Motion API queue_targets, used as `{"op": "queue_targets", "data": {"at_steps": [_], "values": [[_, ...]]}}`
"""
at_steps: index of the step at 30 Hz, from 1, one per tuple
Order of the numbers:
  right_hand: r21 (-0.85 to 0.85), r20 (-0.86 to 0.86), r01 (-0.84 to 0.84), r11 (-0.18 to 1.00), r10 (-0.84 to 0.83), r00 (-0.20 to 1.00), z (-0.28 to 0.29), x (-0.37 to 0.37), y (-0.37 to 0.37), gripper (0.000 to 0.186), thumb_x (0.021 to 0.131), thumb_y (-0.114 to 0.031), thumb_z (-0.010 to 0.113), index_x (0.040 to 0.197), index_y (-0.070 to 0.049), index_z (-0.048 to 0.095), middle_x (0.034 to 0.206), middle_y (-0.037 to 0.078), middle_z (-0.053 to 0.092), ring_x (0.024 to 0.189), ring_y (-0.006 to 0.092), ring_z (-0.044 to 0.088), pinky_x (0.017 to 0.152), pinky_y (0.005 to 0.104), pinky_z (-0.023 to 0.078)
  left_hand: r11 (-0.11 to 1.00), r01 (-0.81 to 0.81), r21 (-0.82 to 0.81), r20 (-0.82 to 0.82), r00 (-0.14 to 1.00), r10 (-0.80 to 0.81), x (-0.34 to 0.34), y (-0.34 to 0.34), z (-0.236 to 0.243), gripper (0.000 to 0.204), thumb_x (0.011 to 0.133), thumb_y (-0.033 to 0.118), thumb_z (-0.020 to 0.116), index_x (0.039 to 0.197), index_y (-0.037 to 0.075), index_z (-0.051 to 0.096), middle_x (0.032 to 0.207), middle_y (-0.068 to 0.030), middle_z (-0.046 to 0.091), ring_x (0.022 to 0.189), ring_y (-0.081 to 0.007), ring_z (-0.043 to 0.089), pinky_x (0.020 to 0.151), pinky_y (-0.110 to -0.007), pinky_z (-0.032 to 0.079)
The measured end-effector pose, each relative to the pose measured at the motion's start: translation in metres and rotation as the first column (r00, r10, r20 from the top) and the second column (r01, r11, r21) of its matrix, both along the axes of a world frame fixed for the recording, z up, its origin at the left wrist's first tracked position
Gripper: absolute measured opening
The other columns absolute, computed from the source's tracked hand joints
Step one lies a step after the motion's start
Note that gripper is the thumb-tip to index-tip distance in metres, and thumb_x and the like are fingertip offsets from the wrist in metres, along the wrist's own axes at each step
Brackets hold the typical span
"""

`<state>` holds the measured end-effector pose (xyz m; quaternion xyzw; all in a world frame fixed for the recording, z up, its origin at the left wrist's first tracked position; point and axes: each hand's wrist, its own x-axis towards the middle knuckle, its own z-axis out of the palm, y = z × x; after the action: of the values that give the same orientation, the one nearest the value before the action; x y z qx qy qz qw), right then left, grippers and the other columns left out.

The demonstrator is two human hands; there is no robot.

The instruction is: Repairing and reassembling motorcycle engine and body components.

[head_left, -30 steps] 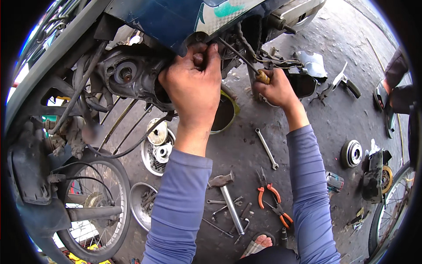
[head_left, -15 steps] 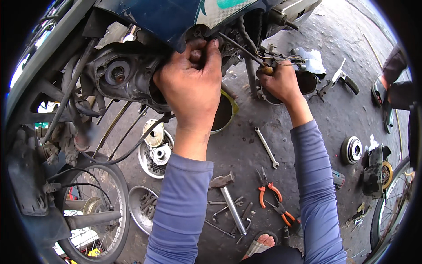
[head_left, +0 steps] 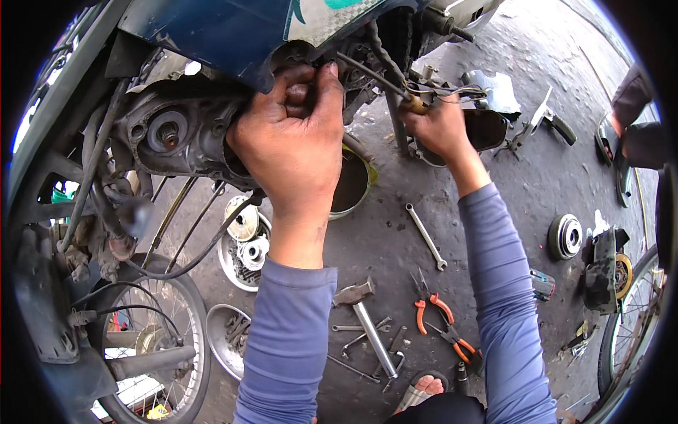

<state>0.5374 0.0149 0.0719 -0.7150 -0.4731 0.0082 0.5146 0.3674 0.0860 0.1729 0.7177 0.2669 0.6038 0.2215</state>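
My left hand (head_left: pixel 289 134) is closed at the motorbike engine, below the dark blue body panel (head_left: pixel 205 35). Thumb and fingers are drawn together in a pinch; whatever they hold is hidden. In my right hand (head_left: pixel 439 127) is a screwdriver (head_left: pixel 415 105), gripped by its yellowish handle. Its thin shaft slants up and left toward the engine, close to my left fingertips, where its tip is hidden. Left of my left hand lies the opened engine case (head_left: pixel 183 134), with a round shaft end in a pale ring.
On the ground lie a wrench (head_left: pixel 426 237), a hammer (head_left: pixel 369 328), orange-handled pliers (head_left: pixel 432 311) and more hand tools. A tub (head_left: pixel 353 187) stands under the engine. Bowls of parts, one a metal bowl (head_left: pixel 219 332), sit beside the wheel (head_left: pixel 194 297). Another person's legs (head_left: pixel 639 134) are at right.
The view has shifted a little, so the motorbike and my left hand sit further left. My right hand has moved slightly left with the screwdriver, its grip kept. My left hand's pinch looks the same.
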Motion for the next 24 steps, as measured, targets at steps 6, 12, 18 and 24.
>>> {"op": "queue_targets", "data": {"at_steps": [6,12,18,24], "values": [[0.124,-0.151,-0.158,0.980,0.176,0.973,-0.008,-0.015,0.009,0.020,0.074,-0.018,0.071,0.081,0.000,0.066,0.066,0.006,0.062,0.061,0.0143,0.057,0.060,0.0338,0.047,0.998,0.052,-0.043,0.001,0.999,-0.052,-0.002,-0.001,0.002,0.011,0.077,0.008,0.079,0.077,0.000,0.070,0.055,-0.0052,0.061,0.047,-0.0093,0.054,0.048,-0.023,0.041],[0.203,0.135,0.268,0.942,-0.298,0.945,-0.009,-0.022,0.017,0.020,0.069,-0.025,0.072,0.072,-0.005,0.068,0.061,0.015,0.062,0.059,0.0353,0.062,0.056,0.0408,0.049,0.998,0.061,0.013,-0.058,0.997,-0.060,-0.002,-0.001,0.005,0.012,0.078,0.007,0.077,0.073,0.001,0.068,0.054,-0.0070,0.059,0.045,-0.0107,0.053,0.046,-0.026,0.039],[0.147,-0.165,-0.150,0.978,0.174,0.971,-0.013,-0.026,0.012,0.016,0.074,-0.011,0.068,0.076,0.002,0.059,0.059,0.009,0.052,0.057,0.0116,0.044,0.055,0.0312,0.042,0.998,0.033,0.052,-0.091,0.995,-0.028,-0.001,0.000,0.006,0.016,0.079,0.010,0.075,0.070,0.001,0.066,0.053,-0.0085,0.059,0.044,-0.0196,0.055,0.047,-0.029,0.040],[0.038,-0.097,0.018,0.999,-0.014,0.995,-0.009,-0.038,0.001,0.015,0.073,-0.009,0.067,0.079,0.003,0.060,0.056,0.010,0.050,0.054,0.0113,0.041,0.053,0.0311,0.041,0.998,0.056,-0.038,-0.099,0.993,-0.060,-0.007,0.001,0.005,0.019,0.080,0.015,0.077,0.073,0.000,0.069,0.056,-0.0100,0.062,0.047,-0.0188,0.058,0.049,-0.029,0.041]]}}
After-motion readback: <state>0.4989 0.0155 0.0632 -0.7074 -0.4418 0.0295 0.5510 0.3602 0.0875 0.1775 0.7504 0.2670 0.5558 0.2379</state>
